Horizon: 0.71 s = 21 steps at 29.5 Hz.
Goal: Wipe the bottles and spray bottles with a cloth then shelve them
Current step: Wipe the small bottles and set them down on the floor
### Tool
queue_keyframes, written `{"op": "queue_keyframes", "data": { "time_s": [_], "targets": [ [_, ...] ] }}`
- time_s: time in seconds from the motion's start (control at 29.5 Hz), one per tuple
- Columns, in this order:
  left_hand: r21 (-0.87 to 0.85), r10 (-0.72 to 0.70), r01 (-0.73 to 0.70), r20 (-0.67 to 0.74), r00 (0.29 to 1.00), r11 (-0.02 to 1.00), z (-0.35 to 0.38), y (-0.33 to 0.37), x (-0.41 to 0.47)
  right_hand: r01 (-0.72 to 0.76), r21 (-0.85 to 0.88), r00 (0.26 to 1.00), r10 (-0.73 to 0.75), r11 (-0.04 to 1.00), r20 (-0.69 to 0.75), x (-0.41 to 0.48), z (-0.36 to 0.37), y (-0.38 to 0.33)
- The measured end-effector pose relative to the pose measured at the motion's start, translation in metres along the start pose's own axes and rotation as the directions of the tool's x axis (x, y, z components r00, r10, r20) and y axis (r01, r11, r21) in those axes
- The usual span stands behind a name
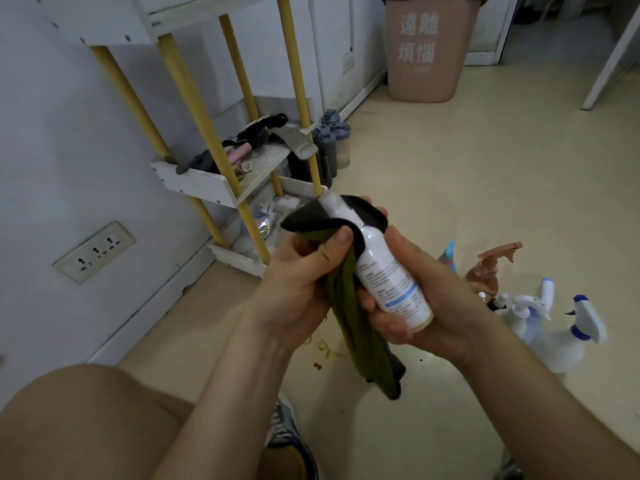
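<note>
Held mid-air in front of me, over the floor (pixel 450 174): white bottle (pixel 388 275). Long axis runs diagonal, base low and near at right, cap end pointing up and away toward the shelf unit (pixel 207 188).

Looks: smooth white body, small print, pale blue band near the base.

Right hand (pixel 426 306) curls round the lower body. Left hand (pixel 301 275) pinches the cloth (pixel 349 306), olive with a dark grey face, wrapped over the bottle's neck; its tail hangs below both hands.

Shelf unit, white trays on yellow posts. Middle tray: dark tangled items and something pink. Bottom tray: possibly packets, too blurred to tell.

Right, on the floor: white spray bottles (pixel 561 327), one amber spray bottle (pixel 485 271) just beside them.
</note>
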<state>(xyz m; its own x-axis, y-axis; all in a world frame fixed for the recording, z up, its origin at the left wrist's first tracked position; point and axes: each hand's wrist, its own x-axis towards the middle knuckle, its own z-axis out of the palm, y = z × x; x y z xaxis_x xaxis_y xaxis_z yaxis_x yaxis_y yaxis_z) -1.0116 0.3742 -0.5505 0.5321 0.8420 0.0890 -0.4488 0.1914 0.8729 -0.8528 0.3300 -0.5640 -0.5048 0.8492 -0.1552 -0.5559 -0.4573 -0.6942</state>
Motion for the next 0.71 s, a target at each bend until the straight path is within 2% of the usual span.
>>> {"op": "queue_keyframes", "data": {
  "time_s": [0.07,0.1,0.14,0.17,0.24,0.27,0.3,0.34,0.37,0.41,0.47,0.51,0.54,0.58,0.61,0.64,0.71],
  "targets": [
    [-0.025,-0.017,0.016,-0.032,0.999,1.0,0.0,0.002,0.002,0.066,-0.211,0.986,-0.097,0.975,-0.136,0.004,0.007,0.004],
    [-0.061,-0.024,0.018,-0.107,0.994,0.998,0.002,0.0,0.003,0.097,-0.383,0.946,-0.205,0.919,-0.253,0.007,0.012,0.009],
    [-0.083,-0.032,0.016,-0.199,0.979,0.996,0.005,-0.003,0.005,0.118,-0.564,0.871,-0.358,0.817,-0.335,0.011,0.016,0.016],
    [-0.084,-0.035,0.012,-0.276,0.96,0.996,0.01,-0.006,0.006,0.132,-0.738,0.772,-0.535,0.662,-0.342,0.014,0.019,0.026],
    [-0.033,-0.008,-0.006,-0.395,0.919,0.999,0.019,-0.013,0.008,0.081,-0.975,0.587,-0.801,0.205,-0.12,0.015,0.021,0.042],
    [-0.001,0.014,-0.016,-0.441,0.897,1.0,0.023,-0.016,0.007,0.017,-1.0,0.529,-0.849,0.009,0.001,0.015,0.019,0.045],
    [0.029,0.033,-0.022,-0.47,0.882,0.999,0.025,-0.018,0.006,-0.037,-0.994,0.49,-0.869,-0.106,0.075,0.015,0.016,0.044],
    [0.058,0.042,-0.016,-0.487,0.872,0.998,0.027,-0.019,0.004,-0.059,-0.988,0.468,-0.878,-0.145,0.101,0.015,0.014,0.041],
    [0.084,0.042,-0.002,-0.485,0.873,0.996,0.029,-0.019,0.003,-0.034,-0.994,0.466,-0.881,-0.108,0.08,0.015,0.014,0.038],
    [0.096,0.045,-0.001,-0.451,0.891,0.995,0.028,-0.017,0.001,0.031,-0.999,0.479,-0.878,0.008,0.008,0.016,0.013,0.035],
    [0.067,0.037,-0.015,-0.342,0.939,0.998,0.023,-0.014,0.0,0.099,-0.911,0.547,-0.787,0.4,-0.286,0.016,0.015,0.028],
    [0.05,0.031,-0.017,-0.297,0.954,0.999,0.02,-0.012,-0.002,0.093,-0.796,0.584,-0.68,0.598,-0.443,0.016,0.018,0.025],
    [0.041,0.023,-0.013,-0.264,0.964,0.999,0.018,-0.013,-0.003,0.102,-0.642,0.634,-0.547,0.76,-0.547,0.015,0.021,0.022],
    [0.044,0.011,-0.001,-0.235,0.972,0.999,0.016,-0.015,-0.004,0.132,-0.479,0.683,-0.43,0.868,-0.591,0.015,0.024,0.019],
    [0.066,-0.006,0.02,-0.211,0.977,0.998,0.017,-0.018,-0.006,0.169,-0.348,0.716,-0.358,0.922,-0.6,0.014,0.028,0.017],
    [0.091,-0.022,0.041,-0.2,0.98,0.995,0.019,-0.021,-0.007,0.194,-0.299,0.718,-0.343,0.934,-0.606,0.014,0.03,0.014],
    [0.102,-0.014,0.039,-0.232,0.973,0.994,0.023,-0.028,-0.008,0.198,-0.423,0.651,-0.441,0.884,-0.618,0.016,0.029,0.016]
  ]
}}
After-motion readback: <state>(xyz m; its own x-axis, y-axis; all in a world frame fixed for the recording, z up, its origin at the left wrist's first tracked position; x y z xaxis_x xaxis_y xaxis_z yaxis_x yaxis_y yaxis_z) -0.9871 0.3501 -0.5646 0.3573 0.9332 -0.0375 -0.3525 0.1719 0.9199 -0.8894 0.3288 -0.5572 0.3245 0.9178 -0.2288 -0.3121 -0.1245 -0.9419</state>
